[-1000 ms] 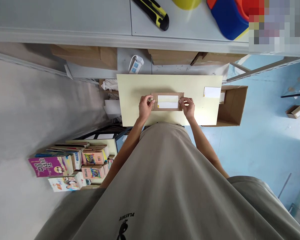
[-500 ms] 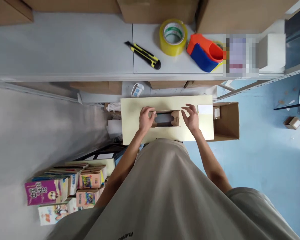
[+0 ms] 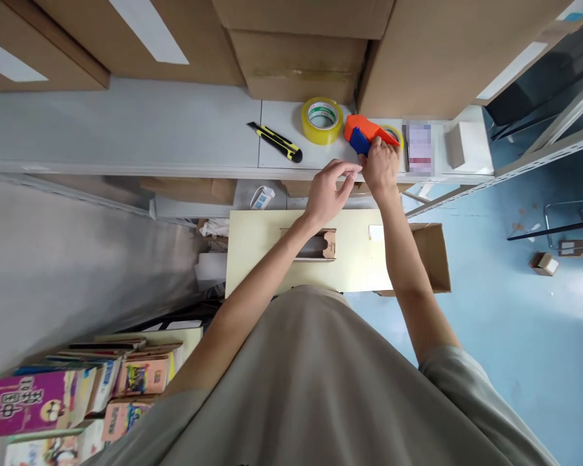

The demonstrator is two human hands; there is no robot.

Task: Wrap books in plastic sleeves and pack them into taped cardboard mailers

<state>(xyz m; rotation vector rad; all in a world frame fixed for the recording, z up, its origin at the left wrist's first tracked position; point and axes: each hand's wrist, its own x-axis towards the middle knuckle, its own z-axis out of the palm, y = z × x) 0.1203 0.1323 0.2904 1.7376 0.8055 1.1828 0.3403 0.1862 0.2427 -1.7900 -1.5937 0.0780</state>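
On the grey shelf, my right hand [image 3: 382,165] is closed round an orange and blue tape dispenser [image 3: 358,129], and its fingers cover part of it. A yellow ring of tape [image 3: 391,134] shows at the dispenser's far side. Just left of it, my left hand [image 3: 328,191] hangs near the shelf's front edge, fingers stretched out and thumb apart, holding nothing. Below my left forearm lies an open-topped cardboard box [image 3: 329,245], partly hidden by the arm, on the pale yellow tabletop [image 3: 252,252].
A roll of yellow tape [image 3: 322,122] and a black and yellow box cutter [image 3: 275,141] lie on the shelf. Large cartons [image 3: 301,65] stand behind them. A white box [image 3: 469,147] sits at the right end. Stacked books [image 3: 34,401] are at lower left.
Both hands have left the small cardboard box and moved forward to the shelf. My right hand has taken hold of the tape dispenser. The view has tilted up.
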